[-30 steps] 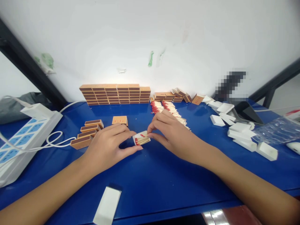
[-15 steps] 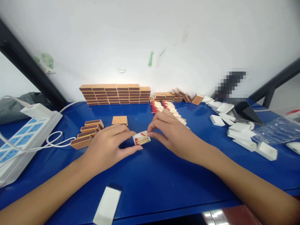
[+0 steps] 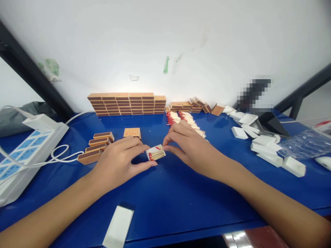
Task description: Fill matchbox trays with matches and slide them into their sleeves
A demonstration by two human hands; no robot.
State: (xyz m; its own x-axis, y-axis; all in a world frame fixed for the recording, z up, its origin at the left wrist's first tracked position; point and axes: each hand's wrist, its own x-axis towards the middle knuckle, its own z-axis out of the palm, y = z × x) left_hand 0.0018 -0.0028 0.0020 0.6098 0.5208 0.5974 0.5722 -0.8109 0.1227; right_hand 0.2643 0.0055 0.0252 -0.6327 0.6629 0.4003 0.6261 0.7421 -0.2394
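Observation:
A small white matchbox tray [image 3: 153, 150] lies in the middle of the blue table, partly filled with red-headed matches [image 3: 157, 155]. My left hand [image 3: 117, 160] grips the tray by its left end, between thumb and fingers. At the tray's right end, my right hand [image 3: 187, 143] pinches the tail ends of a few matches, their red heads inside the tray. Just behind my right hand spreads a pile of loose matches [image 3: 190, 119], heads to the left. Beside my left hand stand several brown-sided matchboxes [image 3: 97, 146], and another matchbox [image 3: 131, 132] lies flat behind it.
Stacked matchboxes [image 3: 126, 104] line the wall, with looser matchbox sleeves [image 3: 181, 105] to their right. White trays [image 3: 266, 146] are scattered at the right, near clear plastic [image 3: 307, 143]. A power strip [image 3: 28, 151] with cables sits left. One white tray [image 3: 119, 225] lies near the front edge.
The matches pinched by my right hand have shifted very slightly within the tray. Both hands stay almost in the same place.

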